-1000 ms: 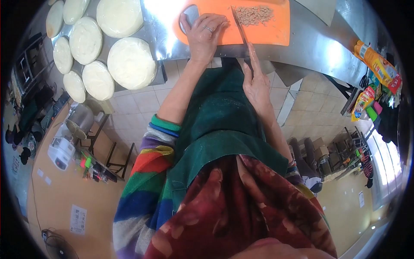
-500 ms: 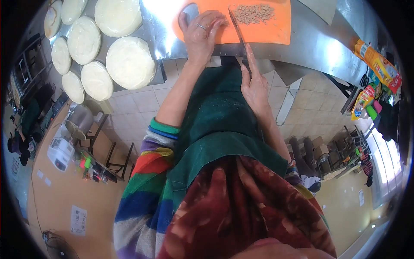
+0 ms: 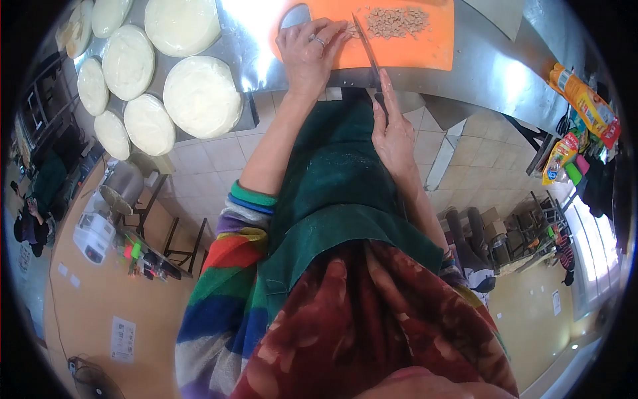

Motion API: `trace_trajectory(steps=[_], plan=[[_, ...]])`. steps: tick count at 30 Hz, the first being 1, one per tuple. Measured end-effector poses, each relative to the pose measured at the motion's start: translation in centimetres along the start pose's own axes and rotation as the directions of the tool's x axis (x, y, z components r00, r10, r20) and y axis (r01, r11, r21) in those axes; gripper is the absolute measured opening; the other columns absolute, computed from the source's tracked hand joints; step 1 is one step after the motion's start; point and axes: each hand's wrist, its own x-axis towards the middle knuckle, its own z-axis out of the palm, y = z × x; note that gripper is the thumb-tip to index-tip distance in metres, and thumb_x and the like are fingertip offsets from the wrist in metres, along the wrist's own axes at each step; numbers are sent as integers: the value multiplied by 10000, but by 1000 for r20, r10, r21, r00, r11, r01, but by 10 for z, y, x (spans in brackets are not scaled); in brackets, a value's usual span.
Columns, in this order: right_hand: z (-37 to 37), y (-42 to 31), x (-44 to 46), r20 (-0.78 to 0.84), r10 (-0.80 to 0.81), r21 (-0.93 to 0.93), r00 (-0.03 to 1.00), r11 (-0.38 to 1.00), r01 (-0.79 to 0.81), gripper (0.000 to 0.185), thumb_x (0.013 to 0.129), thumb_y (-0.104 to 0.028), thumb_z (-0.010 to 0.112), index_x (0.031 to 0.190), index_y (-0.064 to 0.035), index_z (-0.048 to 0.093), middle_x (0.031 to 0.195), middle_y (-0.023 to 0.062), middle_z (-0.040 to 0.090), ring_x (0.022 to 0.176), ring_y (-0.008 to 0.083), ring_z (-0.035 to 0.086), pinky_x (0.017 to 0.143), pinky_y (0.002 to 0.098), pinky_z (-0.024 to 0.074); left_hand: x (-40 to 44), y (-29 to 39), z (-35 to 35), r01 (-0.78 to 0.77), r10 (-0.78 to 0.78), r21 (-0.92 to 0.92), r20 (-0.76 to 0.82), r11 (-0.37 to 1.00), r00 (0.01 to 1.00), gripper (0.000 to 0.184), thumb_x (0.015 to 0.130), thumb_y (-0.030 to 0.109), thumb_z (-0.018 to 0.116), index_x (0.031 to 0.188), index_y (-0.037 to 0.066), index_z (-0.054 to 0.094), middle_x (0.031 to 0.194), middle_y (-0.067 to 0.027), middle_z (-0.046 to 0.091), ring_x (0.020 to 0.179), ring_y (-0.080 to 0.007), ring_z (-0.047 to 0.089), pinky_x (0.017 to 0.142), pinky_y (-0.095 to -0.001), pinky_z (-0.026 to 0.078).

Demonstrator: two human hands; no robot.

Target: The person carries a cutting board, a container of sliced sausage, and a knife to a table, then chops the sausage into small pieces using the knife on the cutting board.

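My right hand is closed around the dark handle of a long knife. The blade points away from me and rests over an orange cutting board. Small tan chopped bits lie in a heap on the board, right of the blade. On the blade's left side, my left hand, with a ring on one finger, is curled with its fingertips together at some tan food. The fingers partly hide that food, so its exact kind does not show.
Several round discs with a pale, creamy surface cover the left side of the metal table. Yellow-orange packets lie at its right end. A person is at the far left. A white machine stands behind on the left.
The cutting board appears shifted slightly to the right in view. My left fingers have curled more, and tan food now shows at their tips. The knife stays nearly in the same place.
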Motion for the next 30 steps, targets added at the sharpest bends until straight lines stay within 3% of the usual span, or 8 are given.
trace_trajectory(steps=[5,11,20,23,30], plan=[[1,-4,2,-23,-41,-12,999,999,41,579,1013,-134,507,1549,-264,329,1343,89,617,978,408,671,822,440,559,0,1,-1,7,-7,-4,7,1000,1000,253,787,279,797,1027,204,773,1002,36,675,958,-199,557,928,-400,364],[1,-2,1,19,31,-42,999,999,-30,573,1013,-144,510,1548,-254,336,1339,71,623,1000,390,676,814,436,564,3,2,-3,-4,3,19,25,1000,1000,244,806,286,787,1035,205,772,999,30,672,953,-191,563,929,-400,357],[2,-5,1,-29,-65,-54,997,997,64,560,1021,-150,496,1550,-237,331,1340,100,620,1009,372,679,825,420,566,3,3,-4,25,-25,10,30,1000,999,190,829,259,775,1007,192,770,992,28,675,936,-185,578,918,-389,354],[-1,-6,0,56,54,-78,997,996,-49,561,1018,-141,500,1547,-230,336,1380,75,596,1032,366,674,835,413,566,2,1,-1,36,-35,-16,33,999,999,190,816,249,775,999,198,768,984,37,661,956,-201,551,930,-404,353],[-3,0,-1,-20,17,-18,1000,1000,-18,558,1014,-120,507,1540,-217,349,1420,84,563,1082,361,659,863,401,561,1,1,-4,45,-43,-41,36,998,998,228,814,260,778,1034,200,768,996,27,657,963,-206,550,938,-395,355]])
